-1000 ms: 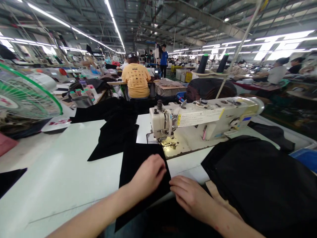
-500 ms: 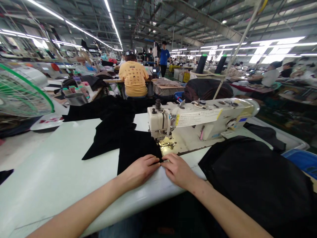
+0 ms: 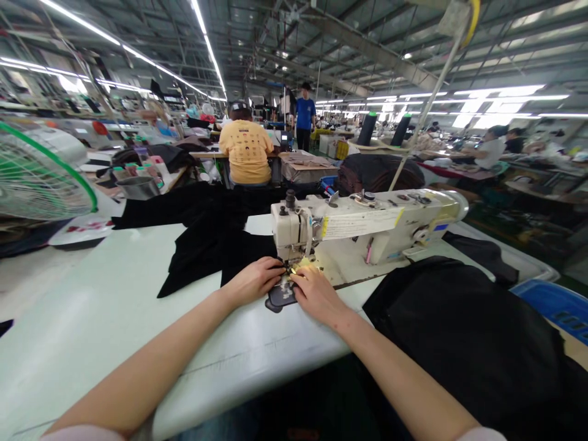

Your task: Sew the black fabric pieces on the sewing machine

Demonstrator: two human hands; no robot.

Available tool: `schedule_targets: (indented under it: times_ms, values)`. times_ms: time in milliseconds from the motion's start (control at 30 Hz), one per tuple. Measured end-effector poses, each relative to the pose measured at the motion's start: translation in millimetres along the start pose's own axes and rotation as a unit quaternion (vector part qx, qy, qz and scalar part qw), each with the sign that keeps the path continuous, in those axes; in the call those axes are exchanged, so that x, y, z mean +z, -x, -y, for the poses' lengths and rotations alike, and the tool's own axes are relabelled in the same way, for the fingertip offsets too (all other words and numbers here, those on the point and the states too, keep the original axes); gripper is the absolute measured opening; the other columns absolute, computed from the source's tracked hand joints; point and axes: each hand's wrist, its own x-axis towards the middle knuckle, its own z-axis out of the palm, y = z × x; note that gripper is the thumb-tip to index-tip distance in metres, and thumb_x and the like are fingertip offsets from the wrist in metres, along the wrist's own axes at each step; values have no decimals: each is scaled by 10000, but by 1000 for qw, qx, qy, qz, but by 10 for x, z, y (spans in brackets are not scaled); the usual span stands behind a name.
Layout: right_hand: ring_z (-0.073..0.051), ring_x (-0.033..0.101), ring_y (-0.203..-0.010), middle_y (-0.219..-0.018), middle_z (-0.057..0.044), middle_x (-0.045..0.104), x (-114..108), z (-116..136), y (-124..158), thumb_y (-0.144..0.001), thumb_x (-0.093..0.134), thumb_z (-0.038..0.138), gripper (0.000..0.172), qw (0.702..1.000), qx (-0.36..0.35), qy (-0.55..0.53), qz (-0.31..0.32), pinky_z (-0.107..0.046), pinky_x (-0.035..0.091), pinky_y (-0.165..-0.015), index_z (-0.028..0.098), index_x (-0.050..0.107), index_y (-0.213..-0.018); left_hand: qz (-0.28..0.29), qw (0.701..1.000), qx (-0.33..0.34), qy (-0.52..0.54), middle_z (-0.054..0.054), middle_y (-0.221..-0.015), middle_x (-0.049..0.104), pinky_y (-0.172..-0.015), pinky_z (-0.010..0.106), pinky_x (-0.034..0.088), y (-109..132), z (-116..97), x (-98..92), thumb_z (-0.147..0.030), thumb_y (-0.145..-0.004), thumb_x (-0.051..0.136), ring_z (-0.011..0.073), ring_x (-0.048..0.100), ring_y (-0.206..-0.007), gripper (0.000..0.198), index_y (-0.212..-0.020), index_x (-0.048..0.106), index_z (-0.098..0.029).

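Note:
A white sewing machine [image 3: 349,226] stands on the pale table, and black fabric [image 3: 245,250] runs up to its needle area from the left. My left hand [image 3: 258,280] lies on the near edge of this fabric, its fingers closed on it just left of the presser foot. Close by on the right, my right hand [image 3: 316,295] has its fingers bent and pressed together at the fabric's edge by the needle. The fingertips of both hands partly hide the stitching spot. Between the wrists shows a dark, worn metal plate [image 3: 282,295].
More black fabric [image 3: 450,324] is heaped to the right, beside a blue basket [image 3: 555,306]. A green-rimmed fan [image 3: 46,171] stands at the left. Behind the machine are a dark fabric pile [image 3: 381,171], thread cones [image 3: 366,130] and a seated person in yellow [image 3: 245,150].
Both hands have moved away from me toward the needle, taking the fabric edge with them. The dark plate in front of the needle has come into view.

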Motion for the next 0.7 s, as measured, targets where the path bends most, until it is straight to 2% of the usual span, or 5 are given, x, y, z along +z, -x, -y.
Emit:
schedule_targets:
  times_ms: [100, 200, 367, 500, 700]
  values:
    - [-271, 568, -1166, -1223, -140, 632, -262, 160, 267, -921, 555, 115, 357, 999, -8, -17, -28, -456, 487, -1023, 148, 580, -1276, -15, 998, -55, -13, 111, -1196, 681, -1007, 363, 497, 10, -58, 14, -311, -1020, 384, 226, 623, -1113, 363, -1158, 697, -189]
    - [-261, 633, -1067, -1124, -121, 683, -647, 139, 642, -979, 460, 161, 251, 998, 13, 0, -68, -439, 521, -967, 173, 634, -1160, -50, 985, -160, -36, 154, -1314, 630, -1079, 457, 431, 67, -71, 56, -323, -1018, 362, 283, 566, -1233, 395, -1254, 638, -170]
    - [-307, 713, -901, -1023, -113, 733, -1182, -455, 1330, -952, 428, 357, 313, 960, 233, 154, -29, -467, 575, -786, 190, 690, -990, -28, 950, -309, -46, 256, -1548, 397, -1139, 677, 227, 276, 230, 46, -630, -773, 673, 469, 301, -1449, 925, -1506, 383, -145]
    - [-356, 719, -925, -981, -172, 745, -1207, -909, 1755, -794, 512, 392, 325, 945, 285, 158, 43, -499, 570, -855, 169, 710, -922, 14, 931, -363, -44, 245, -1597, 313, -1161, 666, 170, 549, 626, -171, -721, -669, 693, 469, 229, -1483, 1069, -1525, 364, -172]
    - [-295, 719, -629, -683, -108, 722, -1057, -948, 1813, -776, 463, 375, 244, 949, 303, 59, 70, -410, 573, -611, 268, 638, -644, 41, 924, -375, -69, 219, -1581, 361, -1170, 642, 207, 846, 865, -529, -646, -659, 751, 409, 301, -1474, 1010, -1500, 413, -202]
